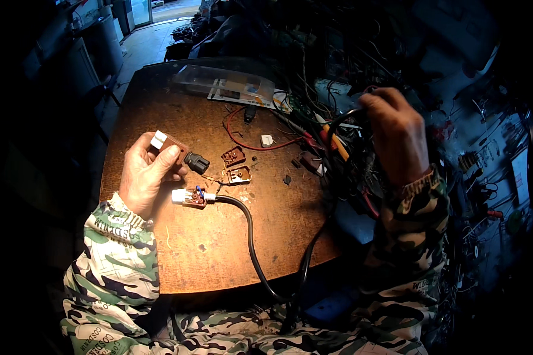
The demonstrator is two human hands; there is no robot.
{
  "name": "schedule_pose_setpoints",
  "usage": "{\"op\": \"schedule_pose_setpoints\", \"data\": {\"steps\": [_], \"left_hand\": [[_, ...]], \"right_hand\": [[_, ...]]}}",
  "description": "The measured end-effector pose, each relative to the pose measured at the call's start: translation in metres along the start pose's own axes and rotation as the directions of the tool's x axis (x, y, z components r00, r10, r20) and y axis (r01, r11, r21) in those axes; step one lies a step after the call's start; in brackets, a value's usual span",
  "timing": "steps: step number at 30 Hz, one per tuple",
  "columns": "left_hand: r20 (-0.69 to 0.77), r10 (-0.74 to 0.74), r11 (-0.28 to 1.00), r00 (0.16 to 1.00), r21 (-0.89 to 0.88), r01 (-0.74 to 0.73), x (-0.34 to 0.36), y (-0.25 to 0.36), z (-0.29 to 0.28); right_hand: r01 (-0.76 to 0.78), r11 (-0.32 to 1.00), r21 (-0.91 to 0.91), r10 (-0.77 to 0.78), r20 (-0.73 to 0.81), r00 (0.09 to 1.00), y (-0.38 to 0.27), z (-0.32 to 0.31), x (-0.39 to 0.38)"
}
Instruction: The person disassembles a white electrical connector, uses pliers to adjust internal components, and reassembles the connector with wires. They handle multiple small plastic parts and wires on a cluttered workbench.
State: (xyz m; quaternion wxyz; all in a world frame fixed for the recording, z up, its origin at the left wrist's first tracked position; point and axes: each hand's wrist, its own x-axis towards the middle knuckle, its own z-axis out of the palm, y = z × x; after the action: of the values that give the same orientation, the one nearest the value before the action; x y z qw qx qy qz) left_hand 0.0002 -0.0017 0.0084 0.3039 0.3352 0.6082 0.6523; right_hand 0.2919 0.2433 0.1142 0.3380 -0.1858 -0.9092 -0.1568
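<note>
My left hand [143,173], over the left part of the table, is closed on a brown plug housing [175,145] with a white end block. A black connector [196,162] is right beside its fingers. Just below lies an opened plug [194,197], with a white end, a brown shell and blue wires inside. From it a black cable [251,234] curves down over the table's near edge. Two brown shell halves [239,175] rest close by. Raised at the right, my right hand [398,130] pinches a black cable [339,122], which bends down from its fingertips.
The worn wooden table [207,254] carries a red wire loop [236,139], a small white block [266,141] and dark scraps. Clear plastic packaging [219,80] lies at its far edge. Tangled wires and yellow-handled tools [340,147] crowd the right side.
</note>
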Motion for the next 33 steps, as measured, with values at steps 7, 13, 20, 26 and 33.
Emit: {"op": "schedule_pose_setpoints", "data": {"steps": [7,13,20,26,33], "left_hand": [[0.034,0.029,0.999,0.999,0.039,-0.030,0.007,-0.002,0.009],[0.062,0.068,0.994,0.996,0.087,-0.073,0.007,-0.005,0.018],[0.041,0.110,0.970,0.993,0.215,-0.116,0.007,-0.014,0.000],[0.049,0.060,0.921,0.997,0.383,-0.075,0.012,-0.006,-0.012],[0.048,0.059,0.863,0.997,0.500,-0.075,0.008,0.000,-0.010]], "right_hand": [[-0.391,0.787,-0.477,0.432,-0.027,0.902,0.189,-0.030,-0.031],[-0.369,0.814,-0.447,0.402,-0.024,0.915,0.159,-0.012,-0.069],[-0.363,0.891,0.272,0.148,0.581,0.800,-0.011,0.005,-0.046],[-0.232,0.961,0.152,0.099,0.592,0.800,-0.018,0.055,-0.050],[-0.449,0.851,0.273,0.165,0.672,0.722,-0.015,0.074,-0.034]]}}
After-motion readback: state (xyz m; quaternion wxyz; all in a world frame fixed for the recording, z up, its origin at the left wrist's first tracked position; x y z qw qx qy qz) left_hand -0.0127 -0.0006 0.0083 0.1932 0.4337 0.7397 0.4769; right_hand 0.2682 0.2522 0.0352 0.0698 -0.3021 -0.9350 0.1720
